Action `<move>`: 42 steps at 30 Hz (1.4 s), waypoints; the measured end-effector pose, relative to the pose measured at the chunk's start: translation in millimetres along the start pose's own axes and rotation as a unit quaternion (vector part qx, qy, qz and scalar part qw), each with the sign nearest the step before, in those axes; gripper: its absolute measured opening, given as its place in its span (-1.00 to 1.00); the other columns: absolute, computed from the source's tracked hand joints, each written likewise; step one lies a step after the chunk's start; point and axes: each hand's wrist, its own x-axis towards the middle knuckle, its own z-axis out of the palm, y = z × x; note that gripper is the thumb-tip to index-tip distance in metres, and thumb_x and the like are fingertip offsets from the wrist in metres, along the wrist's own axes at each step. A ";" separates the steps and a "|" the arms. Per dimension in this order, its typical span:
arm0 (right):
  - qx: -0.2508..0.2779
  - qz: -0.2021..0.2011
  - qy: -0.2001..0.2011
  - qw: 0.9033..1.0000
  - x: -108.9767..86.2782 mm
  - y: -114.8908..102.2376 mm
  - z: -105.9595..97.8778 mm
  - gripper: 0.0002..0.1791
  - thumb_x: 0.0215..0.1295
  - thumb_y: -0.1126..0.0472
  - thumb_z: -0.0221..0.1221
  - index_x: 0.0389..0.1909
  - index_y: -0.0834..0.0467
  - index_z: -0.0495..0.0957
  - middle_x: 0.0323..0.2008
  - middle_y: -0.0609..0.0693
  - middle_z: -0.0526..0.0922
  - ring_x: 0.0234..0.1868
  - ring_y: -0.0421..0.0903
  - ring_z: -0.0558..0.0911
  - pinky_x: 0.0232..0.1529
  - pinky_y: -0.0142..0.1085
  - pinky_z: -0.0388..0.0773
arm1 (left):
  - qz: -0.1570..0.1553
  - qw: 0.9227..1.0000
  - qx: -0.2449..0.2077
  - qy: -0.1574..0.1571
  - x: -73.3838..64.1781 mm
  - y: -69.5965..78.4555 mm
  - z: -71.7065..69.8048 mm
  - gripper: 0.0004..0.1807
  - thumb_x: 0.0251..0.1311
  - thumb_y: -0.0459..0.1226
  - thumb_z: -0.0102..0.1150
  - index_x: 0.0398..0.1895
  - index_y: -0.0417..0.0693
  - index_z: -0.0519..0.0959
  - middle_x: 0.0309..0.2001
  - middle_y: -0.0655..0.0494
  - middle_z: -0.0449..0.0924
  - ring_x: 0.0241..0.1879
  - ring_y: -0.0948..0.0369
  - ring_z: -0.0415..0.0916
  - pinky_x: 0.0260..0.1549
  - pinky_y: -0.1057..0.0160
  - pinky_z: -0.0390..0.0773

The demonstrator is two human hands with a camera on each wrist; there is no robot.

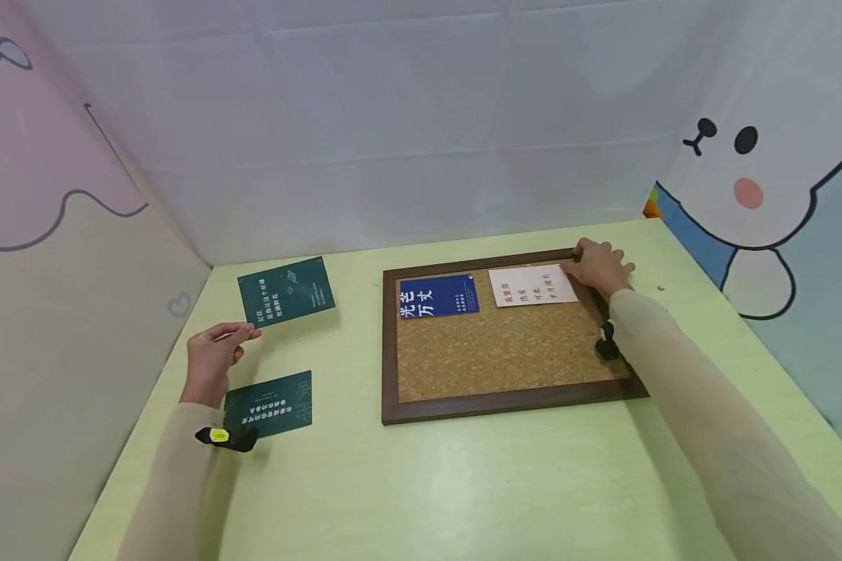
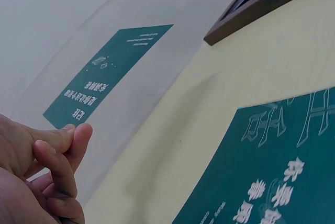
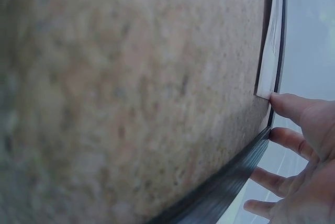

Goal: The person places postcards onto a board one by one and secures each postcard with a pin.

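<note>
At the left of the pale green table (image 1: 463, 483), in the head view, the left hand (image 1: 211, 357) pinches a dark green rectangular paper card (image 1: 288, 291) by one corner; that slight grip could slip. The left wrist view shows it raised. In the right wrist view, the right hand's (image 3: 315, 182) fingers stand apart, thumb against a white rectangular paper card (image 3: 270, 59) on the brown cork board (image 3: 131, 103); sideways pressure could skew it.

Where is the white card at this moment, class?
In the head view, the white card lies on the upper right of the corkboard, right of the blue card, with the right hand at its upper-right corner.
</note>
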 end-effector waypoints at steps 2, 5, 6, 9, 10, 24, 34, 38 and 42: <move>0.002 -0.001 0.000 1.000 0.0 0.2 0.4 -0.53 0.42 0.00 0.05 0.11 0.29 0.34 0.13 0.49 0.26 0.22 0.57 0.13 0.18 0.49 -0.12 | 0.004 1.000 0.009 -0.002 -2.8 1.3 4.1 -0.78 0.23 -0.10 0.27 -0.15 0.02 0.62 -0.49 0.45 0.69 -0.55 0.26 0.37 -0.47 0.36 0.34; 0.001 0.000 0.000 1.000 0.3 0.6 0.5 -0.54 0.41 0.01 0.05 0.11 0.29 0.33 0.12 0.50 0.26 0.20 0.57 0.14 0.18 0.48 -0.11 | 0.009 1.000 0.025 -0.009 -7.6 3.7 11.5 -0.78 0.26 -0.08 0.24 -0.13 0.02 0.62 -0.49 0.47 0.69 -0.55 0.25 0.34 -0.47 0.34 0.32; 0.001 0.000 0.000 1.000 0.6 0.6 0.5 -0.54 0.41 0.00 0.04 0.10 0.29 0.34 0.12 0.49 0.26 0.20 0.56 0.14 0.17 0.48 -0.10 | 0.012 0.999 0.030 -0.012 -10.0 4.6 14.4 -0.77 0.27 -0.08 0.24 -0.13 0.02 0.62 -0.48 0.47 0.69 -0.55 0.25 0.33 -0.47 0.33 0.31; -0.003 0.003 0.001 1.000 0.6 0.7 -0.1 -0.53 0.42 0.00 0.04 0.11 0.29 0.34 0.12 0.48 0.27 0.20 0.56 0.15 0.17 0.48 -0.09 | 0.017 0.999 0.042 -0.028 -16.0 5.6 23.9 -0.76 0.28 -0.07 0.22 -0.11 0.01 0.62 -0.47 0.48 0.69 -0.53 0.27 0.32 -0.45 0.33 0.31; -0.003 0.004 0.002 1.000 0.7 0.5 0.0 -0.53 0.42 0.00 0.05 0.11 0.28 0.34 0.13 0.48 0.27 0.20 0.55 0.16 0.18 0.47 -0.08 | 0.019 0.998 0.041 -0.035 -18.1 5.8 27.1 -0.75 0.28 -0.07 0.22 -0.11 0.00 0.62 -0.46 0.47 0.69 -0.54 0.27 0.31 -0.45 0.33 0.31; -0.002 0.006 -0.005 1.000 -0.4 -0.4 -1.0 -0.53 0.42 -0.01 0.04 0.11 0.28 0.34 0.12 0.48 0.27 0.19 0.55 0.16 0.16 0.45 -0.07 | 0.031 0.994 0.038 -0.101 -49.0 2.3 74.3 -0.72 0.27 -0.11 0.25 -0.11 -0.13 0.64 -0.43 0.38 0.72 -0.52 0.28 0.29 -0.42 0.29 0.32; -0.005 0.012 -0.003 1.000 2.5 -0.6 2.1 -0.53 0.42 0.00 0.05 0.13 0.26 0.34 0.16 0.48 0.26 0.23 0.54 0.15 0.19 0.46 -0.09 | 0.043 0.989 0.035 -0.139 -76.0 -5.6 108.4 -0.75 0.23 -0.15 0.31 -0.18 -0.15 0.63 -0.39 0.27 0.76 -0.27 0.14 0.60 -0.49 0.33 0.33; -0.004 0.010 -0.006 1.000 3.1 -0.9 2.3 -0.52 0.42 -0.01 0.04 0.15 0.27 0.33 0.16 0.48 0.26 0.22 0.54 0.15 0.19 0.46 -0.09 | 0.038 0.988 0.027 -0.145 -86.0 -6.8 119.7 -0.75 0.20 -0.18 0.33 -0.18 -0.16 0.62 -0.38 0.19 0.77 -0.23 0.10 0.66 -0.54 0.34 0.29; -0.004 0.008 -0.007 1.000 3.4 -1.3 2.3 -0.51 0.42 -0.01 0.04 0.17 0.26 0.33 0.17 0.48 0.25 0.22 0.54 0.15 0.19 0.47 -0.09 | 0.033 0.988 0.027 -0.150 -95.8 -9.5 130.3 -0.77 0.18 -0.20 0.36 -0.18 -0.14 0.62 -0.36 0.13 0.77 -0.25 0.08 0.65 -0.57 0.34 0.25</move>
